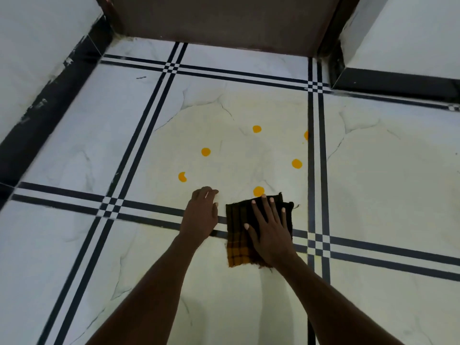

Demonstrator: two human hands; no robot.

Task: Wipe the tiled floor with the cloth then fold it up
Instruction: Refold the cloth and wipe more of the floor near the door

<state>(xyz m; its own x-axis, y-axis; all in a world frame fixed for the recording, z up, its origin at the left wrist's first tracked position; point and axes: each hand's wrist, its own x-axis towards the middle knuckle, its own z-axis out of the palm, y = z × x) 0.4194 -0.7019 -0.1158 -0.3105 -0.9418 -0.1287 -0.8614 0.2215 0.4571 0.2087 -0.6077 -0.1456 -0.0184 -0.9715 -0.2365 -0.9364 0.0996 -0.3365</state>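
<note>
Right hand flat on a folded cloth, left hand beside it on the tiled floor.

Both forearms run out of the bottom edge, so nothing above them shows, and the near part of the cloth [239, 235] lies hidden under the right hand [270, 235], which presses on it palm down with fingers spread and straight, gripping nothing. The cloth is a dark checked square with a yellow-brown band at its near edge and frayed threads at the corners, lying across a striped tile border. The left hand [201, 215] rests just beside its left edge, fingers loosely curled onto the floor [74, 257]; whether they touch the cloth is unclear. The glossy white tiles carry faint grey veins, double dark lines, and round orange spots [205, 152], one touching the cloth's far edge, another cut by a border line. A brown door [224, 18] is cropped at the top.
</note>
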